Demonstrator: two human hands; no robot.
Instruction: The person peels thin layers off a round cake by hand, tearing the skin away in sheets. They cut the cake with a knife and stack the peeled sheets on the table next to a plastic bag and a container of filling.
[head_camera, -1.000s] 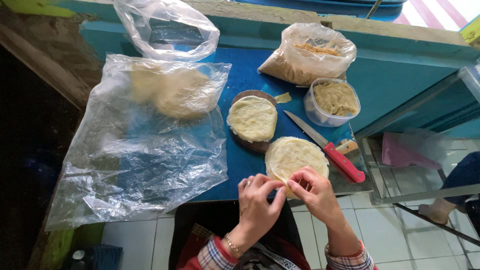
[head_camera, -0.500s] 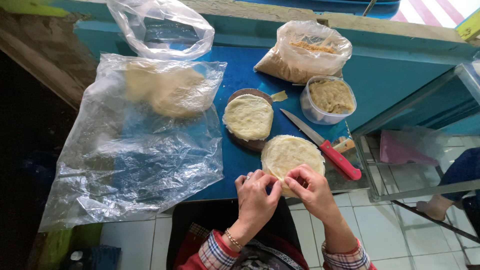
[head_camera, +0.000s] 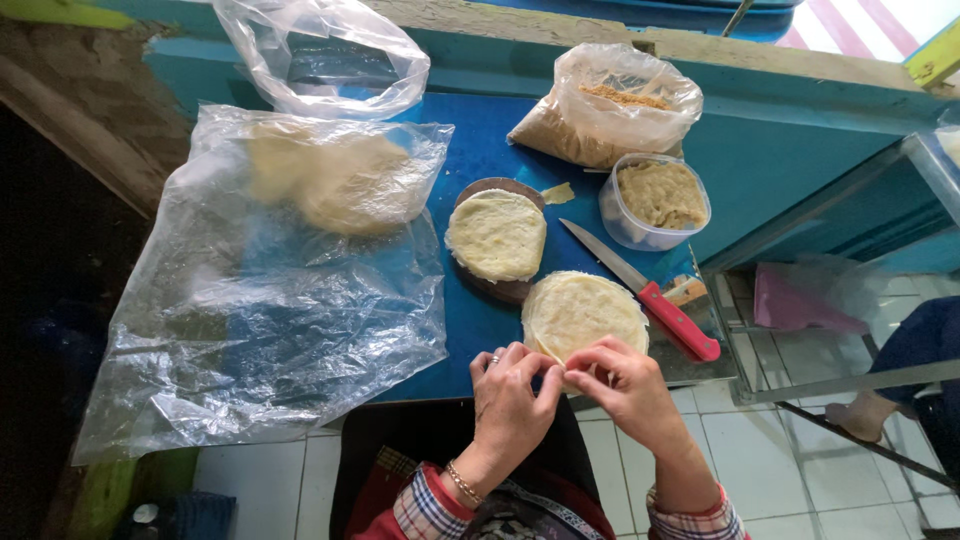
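Observation:
A thin round pale dough sheet (head_camera: 585, 310) lies at the near edge of the blue table (head_camera: 480, 150). My left hand (head_camera: 510, 400) and my right hand (head_camera: 625, 385) meet at its near rim, fingertips pinching the dough edge between them. Just beyond it a second round of dough (head_camera: 497, 235) rests on a dark round board (head_camera: 505, 290). A red-handled knife (head_camera: 645, 292) lies to the right of the sheet, blade pointing away from me.
A large clear plastic bag (head_camera: 260, 300) with a dough lump (head_camera: 335, 180) covers the table's left. An empty bag (head_camera: 320, 60) sits behind it. At the back right are a bag of brown crumbs (head_camera: 610, 110) and a plastic tub of filling (head_camera: 655, 200). White tiled floor lies below.
Both hands stay at the near rim of the dough sheet, fingers shifting slightly along its edge. Nothing else has moved.

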